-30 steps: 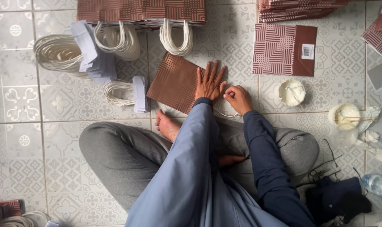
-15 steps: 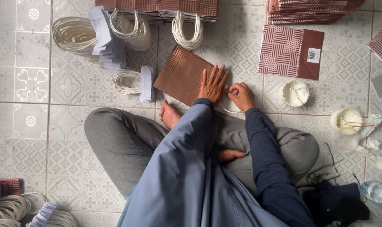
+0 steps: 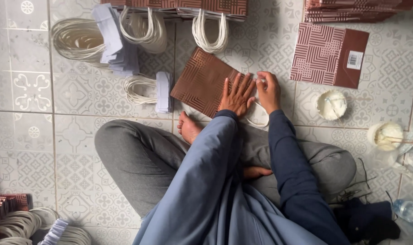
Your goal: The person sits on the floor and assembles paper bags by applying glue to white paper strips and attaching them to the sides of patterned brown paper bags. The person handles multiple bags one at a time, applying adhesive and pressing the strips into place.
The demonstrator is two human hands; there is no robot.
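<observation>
A flat brown patterned paper bag point(image 3: 202, 80) lies on the tiled floor just ahead of my crossed legs. My left hand point(image 3: 236, 95) rests flat on its right end, fingers spread. My right hand point(image 3: 268, 90) presses at the bag's right edge, fingers pinched on the paper end of a white cord handle point(image 3: 257, 119) that loops down toward my knee.
Loose white cord handles with paper strips point(image 3: 145, 88) lie left of the bag, with a bigger bundle point(image 3: 77, 41) beyond. Finished bags with handles point(image 3: 206, 13) line the top. Another flat bag point(image 3: 329, 54) and two white glue tubs point(image 3: 331, 104) point(image 3: 385, 135) sit right. A water bottle point(image 3: 406, 209) lies at lower right.
The view has shifted, so everything sits lower in frame. My right hand has moved up from beside the bag to its right edge. My left hand stays flat on the bag.
</observation>
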